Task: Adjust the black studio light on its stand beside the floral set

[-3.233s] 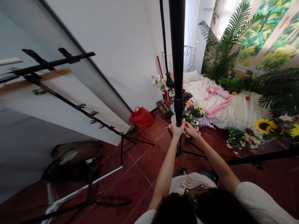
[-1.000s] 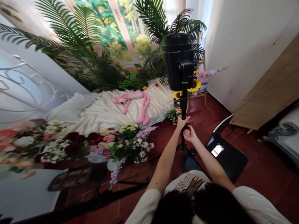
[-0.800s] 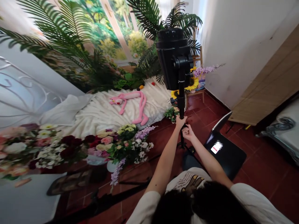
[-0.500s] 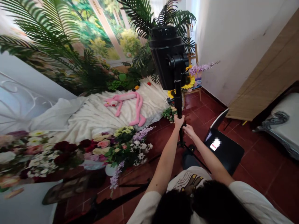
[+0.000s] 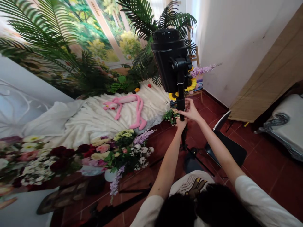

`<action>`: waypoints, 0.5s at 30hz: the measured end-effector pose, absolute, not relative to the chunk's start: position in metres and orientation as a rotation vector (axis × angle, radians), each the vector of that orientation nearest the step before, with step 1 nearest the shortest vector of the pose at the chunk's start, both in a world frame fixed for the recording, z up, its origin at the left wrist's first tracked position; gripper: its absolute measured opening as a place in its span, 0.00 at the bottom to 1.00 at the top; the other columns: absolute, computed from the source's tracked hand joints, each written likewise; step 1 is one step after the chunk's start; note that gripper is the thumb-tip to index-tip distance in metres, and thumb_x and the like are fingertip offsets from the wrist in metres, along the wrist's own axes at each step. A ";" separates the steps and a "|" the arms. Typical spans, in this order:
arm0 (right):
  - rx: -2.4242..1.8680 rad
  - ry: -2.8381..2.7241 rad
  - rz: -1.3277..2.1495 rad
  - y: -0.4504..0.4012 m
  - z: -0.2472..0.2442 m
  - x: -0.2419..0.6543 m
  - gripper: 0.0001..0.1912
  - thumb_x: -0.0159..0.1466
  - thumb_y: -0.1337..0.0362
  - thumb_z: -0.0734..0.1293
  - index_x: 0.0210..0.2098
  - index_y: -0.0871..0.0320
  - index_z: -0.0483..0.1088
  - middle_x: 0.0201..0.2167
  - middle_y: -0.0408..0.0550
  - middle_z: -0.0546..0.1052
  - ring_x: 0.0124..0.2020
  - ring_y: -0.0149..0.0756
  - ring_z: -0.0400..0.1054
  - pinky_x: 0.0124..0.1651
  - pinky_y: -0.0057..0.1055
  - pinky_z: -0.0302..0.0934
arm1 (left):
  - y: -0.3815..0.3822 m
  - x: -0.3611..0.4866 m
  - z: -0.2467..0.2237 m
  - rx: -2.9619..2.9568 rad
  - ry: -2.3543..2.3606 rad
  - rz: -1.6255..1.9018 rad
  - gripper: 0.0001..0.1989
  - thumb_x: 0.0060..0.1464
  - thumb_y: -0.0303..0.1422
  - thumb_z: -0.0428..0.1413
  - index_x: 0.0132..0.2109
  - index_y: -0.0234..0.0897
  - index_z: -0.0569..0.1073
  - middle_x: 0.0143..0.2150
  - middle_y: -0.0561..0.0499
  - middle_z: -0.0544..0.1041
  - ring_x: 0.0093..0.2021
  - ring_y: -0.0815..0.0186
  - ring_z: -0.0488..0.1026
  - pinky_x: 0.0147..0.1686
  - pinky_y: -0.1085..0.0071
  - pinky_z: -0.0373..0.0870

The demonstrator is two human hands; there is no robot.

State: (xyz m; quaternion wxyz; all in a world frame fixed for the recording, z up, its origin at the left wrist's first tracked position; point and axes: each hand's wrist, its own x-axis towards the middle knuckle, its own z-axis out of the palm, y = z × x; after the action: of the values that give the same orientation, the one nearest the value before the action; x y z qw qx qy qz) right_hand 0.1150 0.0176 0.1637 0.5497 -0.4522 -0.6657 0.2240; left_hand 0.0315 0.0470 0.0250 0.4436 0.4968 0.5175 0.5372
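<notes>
A black studio light [image 5: 169, 60] is mounted on a tall black light stand [image 5: 181, 105] in front of me. My left hand [image 5: 181, 124] is wrapped around the stand's pole below its thick collar. Just above it, my right hand [image 5: 193, 111] is at the collar's right side, thumb and fingers apart. Its thumb reaches across to the pole; whether the fingertips touch is hard to make out. A clamp knob [image 5: 173, 103] sticks out to the left of the collar, and the stand's legs spread on the floor below.
Left lies a pink plush toy [image 5: 137, 110] on a cream blanket [image 5: 87, 123]. Artificial flowers [image 5: 123, 149] line the near side; palm leaves [image 5: 137, 19] rise behind. Rightward stand a black chair [image 5: 228, 149], a wooden panel [image 5: 267, 72] and a white ornate sofa [image 5: 286, 123]. The floor [image 5: 260, 170] is red tile.
My right hand has moved up the stand from below my left hand to the collar above it, its fingers spreading. My left hand stays on the pole. The lit phone on the chair no longer shows.
</notes>
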 end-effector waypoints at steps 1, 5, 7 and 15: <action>-1.050 -1.581 0.535 0.024 0.176 0.108 0.31 0.49 0.58 0.73 0.49 0.57 0.59 0.40 0.47 0.69 0.41 0.37 0.66 0.44 0.34 0.63 | 0.046 0.032 0.026 1.233 1.295 1.337 0.12 0.40 0.31 0.59 0.17 0.37 0.63 0.15 0.56 0.64 0.19 0.72 0.63 0.22 0.74 0.58; -1.066 -1.560 0.558 0.041 0.206 0.089 0.24 0.50 0.60 0.70 0.44 0.58 0.61 0.34 0.42 0.71 0.36 0.37 0.67 0.43 0.36 0.64 | 0.044 0.032 0.032 1.210 1.329 1.341 0.13 0.39 0.30 0.59 0.17 0.37 0.63 0.15 0.56 0.64 0.19 0.72 0.62 0.22 0.74 0.58; -1.069 -1.530 0.553 0.046 0.207 0.086 0.25 0.49 0.62 0.70 0.44 0.57 0.60 0.33 0.41 0.70 0.35 0.36 0.67 0.42 0.36 0.64 | 0.043 0.031 0.032 1.205 1.315 1.325 0.12 0.39 0.31 0.60 0.18 0.36 0.64 0.16 0.56 0.65 0.19 0.72 0.63 0.23 0.74 0.59; -1.076 -1.453 0.656 0.043 0.128 0.088 0.27 0.45 0.67 0.71 0.43 0.56 0.58 0.35 0.42 0.68 0.38 0.37 0.67 0.45 0.38 0.65 | 0.032 0.015 0.011 1.248 1.045 1.334 0.11 0.36 0.33 0.64 0.30 0.34 0.73 0.29 0.49 0.78 0.30 0.64 0.74 0.36 0.67 0.71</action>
State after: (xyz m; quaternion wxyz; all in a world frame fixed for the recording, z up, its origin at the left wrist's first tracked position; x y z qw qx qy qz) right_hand 0.0876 0.0427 0.1282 0.5724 -0.4587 -0.6195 0.2796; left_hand 0.0155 0.0323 0.0112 0.4956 0.5151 0.4315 0.5504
